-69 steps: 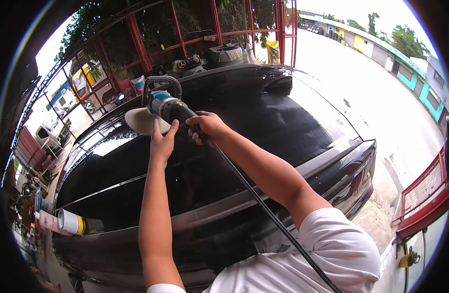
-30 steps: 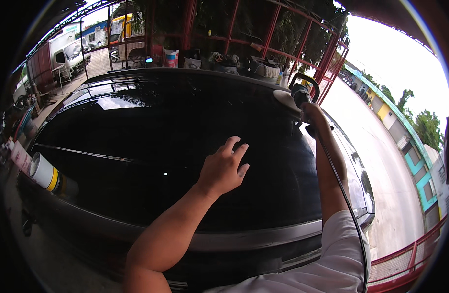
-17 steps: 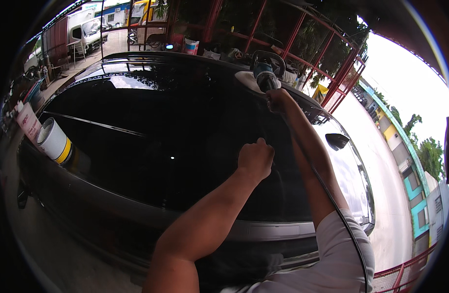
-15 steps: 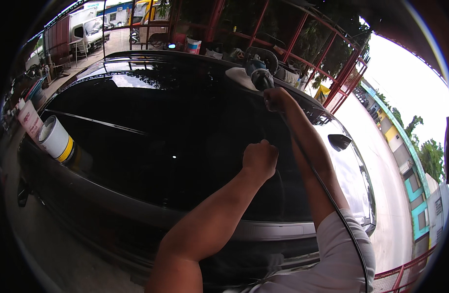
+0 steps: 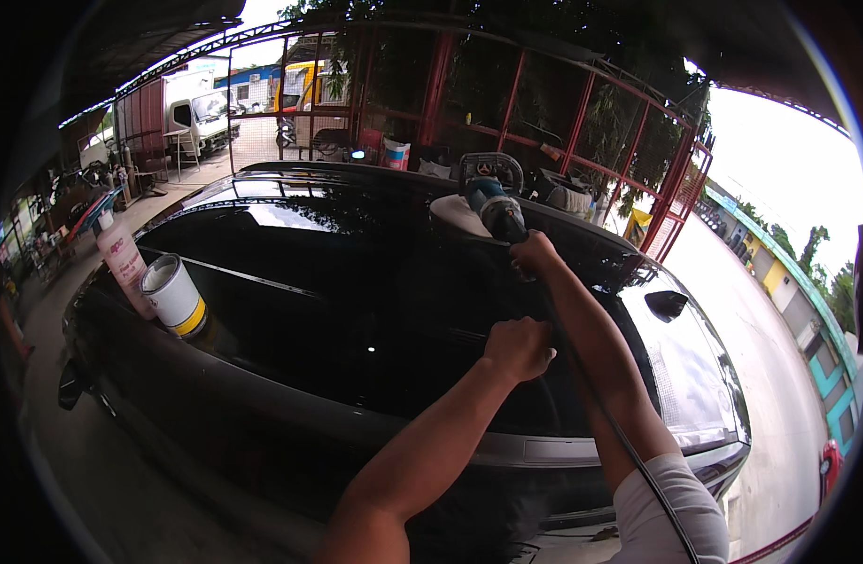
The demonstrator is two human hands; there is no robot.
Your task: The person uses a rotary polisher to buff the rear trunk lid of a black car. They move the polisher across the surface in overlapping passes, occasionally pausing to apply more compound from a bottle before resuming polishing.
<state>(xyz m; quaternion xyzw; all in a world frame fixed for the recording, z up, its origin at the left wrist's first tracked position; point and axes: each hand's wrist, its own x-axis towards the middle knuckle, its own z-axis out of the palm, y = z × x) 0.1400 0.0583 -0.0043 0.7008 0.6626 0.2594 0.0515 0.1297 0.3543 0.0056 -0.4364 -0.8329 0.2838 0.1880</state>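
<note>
Stretched out to the far side of a glossy black car roof (image 5: 403,291), my right hand (image 5: 535,254) is closed around the rear handle of a blue-green and black power polisher (image 5: 494,207). Its pale round pad (image 5: 458,216) lies against the roof near the far edge. From the handle a black cord (image 5: 629,442) runs back along my right arm. Nearer to me, my left hand (image 5: 520,348) is a fist over the roof, beside the right forearm. Its fingers are turned away, so I cannot see whether anything is in them.
At the roof's left edge stand a white can with a yellow band (image 5: 173,293) and a pinkish bottle (image 5: 123,258). A black fin antenna (image 5: 666,305) sticks up at the right. Beyond the car are a red metal frame (image 5: 436,103), a bucket (image 5: 396,154) and a white truck (image 5: 198,113).
My view has tilted up, so the car sits lower and further right in it. The polisher's body has turned slightly while the right hand keeps its grip. The left fist has shifted closer to the right forearm.
</note>
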